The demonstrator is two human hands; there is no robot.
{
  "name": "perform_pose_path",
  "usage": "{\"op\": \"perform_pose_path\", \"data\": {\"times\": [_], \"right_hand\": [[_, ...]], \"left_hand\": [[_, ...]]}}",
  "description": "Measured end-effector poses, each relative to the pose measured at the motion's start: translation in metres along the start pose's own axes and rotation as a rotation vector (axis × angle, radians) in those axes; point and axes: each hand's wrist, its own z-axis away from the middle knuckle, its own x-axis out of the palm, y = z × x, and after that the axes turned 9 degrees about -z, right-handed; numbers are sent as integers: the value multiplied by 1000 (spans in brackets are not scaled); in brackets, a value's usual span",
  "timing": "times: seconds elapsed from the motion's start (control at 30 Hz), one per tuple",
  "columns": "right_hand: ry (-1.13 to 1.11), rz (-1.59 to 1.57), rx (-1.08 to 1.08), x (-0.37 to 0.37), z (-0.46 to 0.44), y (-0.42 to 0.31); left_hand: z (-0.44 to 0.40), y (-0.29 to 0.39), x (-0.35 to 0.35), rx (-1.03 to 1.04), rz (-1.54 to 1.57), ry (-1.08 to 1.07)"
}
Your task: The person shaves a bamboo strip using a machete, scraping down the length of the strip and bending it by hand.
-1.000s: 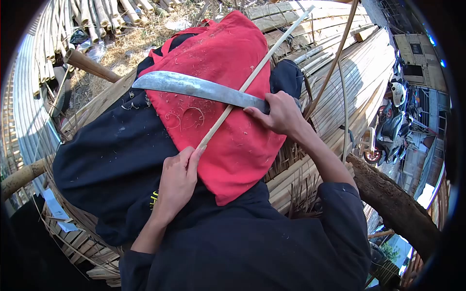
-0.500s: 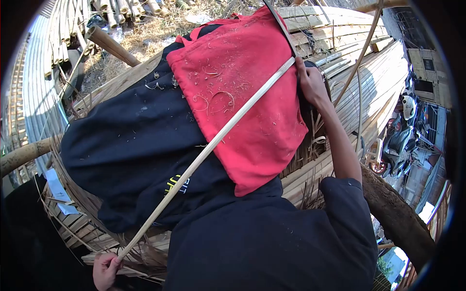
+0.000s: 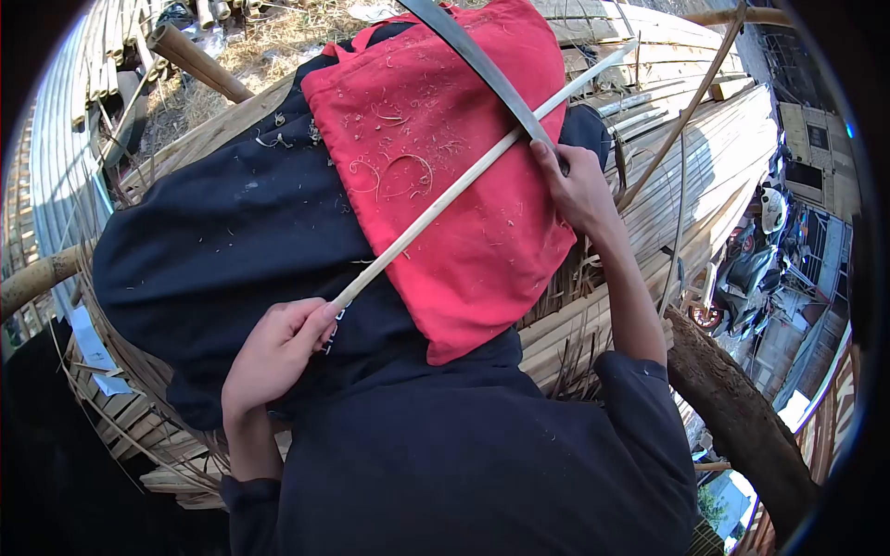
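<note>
Left hand: thumb and fingers pinched on near end of long, slender, pale wood-like strip. Right hand: fingers wrapped round handle of long, curved, grey metal blade, which crosses strip toward far end. Strip runs diagonally above red cloth strewn with curled pale shavings. Strip likely light, springy-stiff, snappable, maybe splintery. Best hold: near end, clear of edge. Blade probably heavier; handle only.

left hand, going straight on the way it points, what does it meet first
Past the dark cloth beneath it, the left hand would probably meet the red cloth, or pass just above it; depth is unclear. The long knife crosses the pale strip farther along.
</note>
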Motion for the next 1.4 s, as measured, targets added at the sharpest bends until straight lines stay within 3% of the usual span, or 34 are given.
{"op": "perform_pose_path", "data": {"times": [0.1, 0.13, 0.23, 0.27, 0.53, 0.67, 0.77, 0.83, 0.9, 1.1, 1.13, 1.23, 1.27, 1.3, 1.37, 1.4], "right_hand": [[-43, -4, -125, -4, -1, 4], [-75, 28, -108, -5, 0, 2], [45, 276, -381, 0, 0, 14], [-36, 292, -363, -4, -1, 10], [-41, 419, -446, -5, 0, 7], [-140, 455, -502, -9, 3, 1], [-54, 368, -477, -7, 0, 13], [-93, 122, -230, -8, -5, 14], [-11, 168, -358, -4, -4, 20], [-16, 157, -302, -6, -1, 15], [23, 270, -449, -1, -4, 24], [71, 263, -467, -3, 1, 19], [-108, 106, -197, -10, -5, 15], [-92, -49, -146, -12, -7, 18], [-99, 42, -148, -10, -5, 22], [-5, 174, -269, -4, -4, 28]], "left_hand": [[-56, 38, 33, 112, 3, 5], [-78, 48, 43, 107, 155, -66], [-123, 79, 51, 16, 483, -274], [-134, 87, 51, 32, 513, -286], [-151, 84, 59, 61, 593, -356], [-127, 81, 68, 1, 589, -228], [-103, 64, 57, -66, 539, -284], [-71, 42, 51, -139, 563, -306], [-39, 19, 48, -192, 591, -311], [49, -38, 27, -265, 558, -279], [61, -46, 24, -278, 547, -270], [98, -84, 11, -292, 567, -280], [119, -106, 0, -341, 586, -279], [137, -123, -7, -381, 607, -284], [165, -128, -18, -468, 650, -263], [178, -140, -27, -487, 690, -281]]}}
